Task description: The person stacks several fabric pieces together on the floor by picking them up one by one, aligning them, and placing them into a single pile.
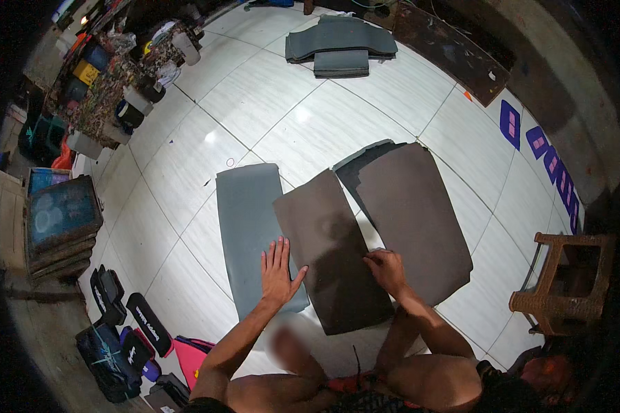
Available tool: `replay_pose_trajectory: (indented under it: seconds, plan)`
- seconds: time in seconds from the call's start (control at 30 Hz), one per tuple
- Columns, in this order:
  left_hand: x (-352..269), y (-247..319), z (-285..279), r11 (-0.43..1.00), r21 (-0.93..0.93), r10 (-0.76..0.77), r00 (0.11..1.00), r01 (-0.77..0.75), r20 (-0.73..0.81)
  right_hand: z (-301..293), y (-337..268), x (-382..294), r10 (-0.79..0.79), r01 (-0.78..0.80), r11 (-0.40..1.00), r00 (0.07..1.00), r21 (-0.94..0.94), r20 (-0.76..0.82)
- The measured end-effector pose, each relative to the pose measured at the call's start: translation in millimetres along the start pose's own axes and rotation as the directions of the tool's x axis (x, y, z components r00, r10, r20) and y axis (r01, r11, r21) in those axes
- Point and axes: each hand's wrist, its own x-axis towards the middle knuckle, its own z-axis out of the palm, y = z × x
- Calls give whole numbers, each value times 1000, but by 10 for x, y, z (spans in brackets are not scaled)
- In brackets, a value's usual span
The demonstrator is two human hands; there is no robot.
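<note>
My left hand (277,276) rests palm down with fingers apart on a blue-grey sheet (248,222), close to its right edge. Just beside it lies a brown sheet (320,227), set at a slant and overlapping the grey one. At that brown sheet's right edge, the curled fingers of my right hand (386,266) pinch the border. To the right is a stack of larger brown sheets (413,206), with dark grey sheets (349,162) showing under its upper left corner. My shadow falls across the middle sheet.
Grey cut pieces (341,41) are piled at the far side of the tiled floor (289,113). Purple pieces (510,124) line the right side, above a brown plastic stool (563,284). Framed screens (62,217), fabric pouches (150,322) and a cluttered shelf (103,113) stand left.
</note>
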Motion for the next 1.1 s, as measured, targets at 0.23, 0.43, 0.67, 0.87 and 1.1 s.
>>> replay_pose_trajectory:
  seconds: [0.23,0.43,0.67,0.87,1.1]
  plan:
    - [0,-16,-29,1000,24,-10,1000,10,15,-273,-332,24,205,-219,974,963,-62,-177]
    - [10,-22,23,1000,22,-9,1000,9,-1,-1031,214,97,301,-361,921,897,-144,-322]
    - [21,-3,-1,1000,29,-8,1000,8,6,-1487,862,76,182,-365,859,873,-358,-452]
    - [9,-11,-32,1000,24,-9,1000,9,22,-1379,551,67,191,-528,694,790,-490,-582]
    - [14,-8,-25,1000,15,11,1000,-11,3,-1276,528,-118,202,-111,780,976,-616,79]
